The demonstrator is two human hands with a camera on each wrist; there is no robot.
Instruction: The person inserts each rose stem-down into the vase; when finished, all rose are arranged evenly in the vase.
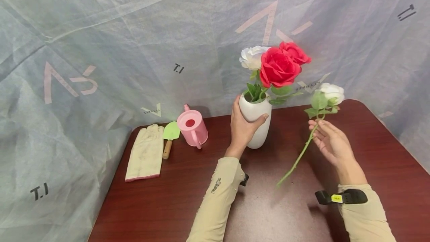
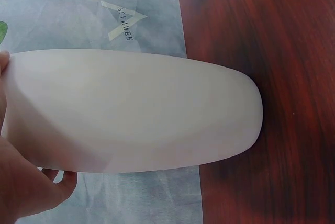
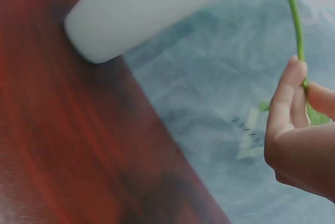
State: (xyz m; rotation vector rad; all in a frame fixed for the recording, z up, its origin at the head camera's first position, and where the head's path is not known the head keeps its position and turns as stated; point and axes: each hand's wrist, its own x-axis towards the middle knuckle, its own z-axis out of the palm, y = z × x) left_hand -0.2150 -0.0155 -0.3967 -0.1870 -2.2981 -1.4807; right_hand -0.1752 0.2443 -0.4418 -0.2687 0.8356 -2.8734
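Note:
My left hand grips the white vase near its top, thumb across the front. Two red roses and a white rose stand in the vase, leaning over its rim. In the left wrist view the vase fills the middle, its base by the tabletop. To the right of the vase, my right hand pinches the green stem of another white rose just below the leaves, bloom up and stem end slanting down left. The right wrist view shows fingertips and thumb on that stem.
On the left of the dark red table stands a pink watering can. Beside it lie a small trowel with a green blade and a pair of cream gloves. A grey printed cloth hangs behind.

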